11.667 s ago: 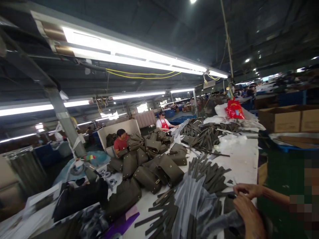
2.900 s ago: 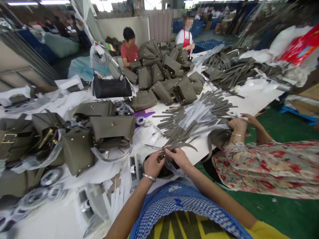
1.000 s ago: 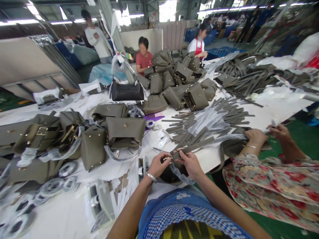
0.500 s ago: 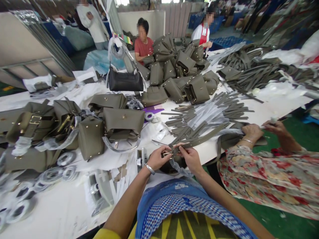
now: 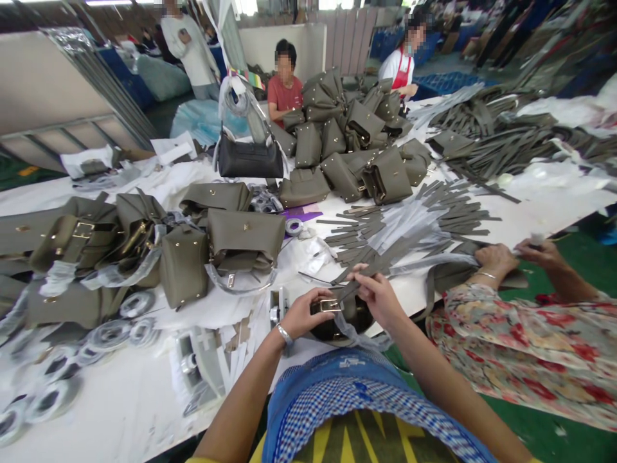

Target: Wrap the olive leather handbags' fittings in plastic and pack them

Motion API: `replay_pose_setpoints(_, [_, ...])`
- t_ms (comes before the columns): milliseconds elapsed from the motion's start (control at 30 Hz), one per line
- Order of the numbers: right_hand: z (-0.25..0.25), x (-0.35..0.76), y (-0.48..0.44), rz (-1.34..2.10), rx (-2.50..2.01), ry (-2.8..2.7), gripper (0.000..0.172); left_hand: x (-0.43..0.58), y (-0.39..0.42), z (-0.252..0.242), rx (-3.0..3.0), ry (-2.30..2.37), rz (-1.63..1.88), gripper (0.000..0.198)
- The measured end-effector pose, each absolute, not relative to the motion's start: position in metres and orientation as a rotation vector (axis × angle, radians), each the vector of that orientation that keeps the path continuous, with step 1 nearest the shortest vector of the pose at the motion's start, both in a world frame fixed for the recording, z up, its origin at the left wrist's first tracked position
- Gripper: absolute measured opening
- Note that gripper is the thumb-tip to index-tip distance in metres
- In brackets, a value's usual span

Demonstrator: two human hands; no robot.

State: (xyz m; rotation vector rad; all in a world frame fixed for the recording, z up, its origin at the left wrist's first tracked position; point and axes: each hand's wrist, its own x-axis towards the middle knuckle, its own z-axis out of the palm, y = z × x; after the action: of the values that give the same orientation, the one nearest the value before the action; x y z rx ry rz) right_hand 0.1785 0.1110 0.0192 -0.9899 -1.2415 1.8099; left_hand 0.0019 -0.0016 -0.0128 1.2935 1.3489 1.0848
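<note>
The left hand (image 5: 303,314) has thumb and fingers closed on a gold-coloured buckle (image 5: 330,305). Just to its right, the right hand (image 5: 384,302) pinches an olive strap (image 5: 345,293) between bent fingers, the strap running from the buckle toward the far right. Both hands are above a dark bag (image 5: 355,311) at the near edge of the worktop (image 5: 108,405), and clear wrap (image 5: 351,331) trails over its near side. At the near left lie pale rolls (image 5: 54,399). Near right, a co-worker's hands (image 5: 496,259) are beside another olive piece (image 5: 446,275). Farther in, an olive bag (image 5: 245,236) stands on the left, and loose strips (image 5: 456,218) fan out on the right. Beyond them are a black bag (image 5: 250,159), a heap of bags (image 5: 308,145) and a tangle of straps (image 5: 496,138). Behind the heap is a person in a red top (image 5: 285,94); a person in a red apron (image 5: 401,77) is to the right.
</note>
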Motion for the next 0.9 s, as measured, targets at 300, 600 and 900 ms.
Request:
replay_pose_setpoints(300, [0.048,0.194,0.143,1.514,-0.785,-1.152,0.022,-0.005,-0.008,-0.026,1.095,1.535,1.306,0.028])
replay_pose_setpoints(600, [0.069,0.208,0.123,1.713,-1.033,-2.072,0.040,0.001,-0.006,-0.032,0.872,1.471,1.440,0.030])
replay_pose_setpoints(900, [0.051,0.209,0.121,1.528,-1.232,-2.351,0.037,0.003,-0.009,-0.026,1.031,1.586,1.320,0.031])
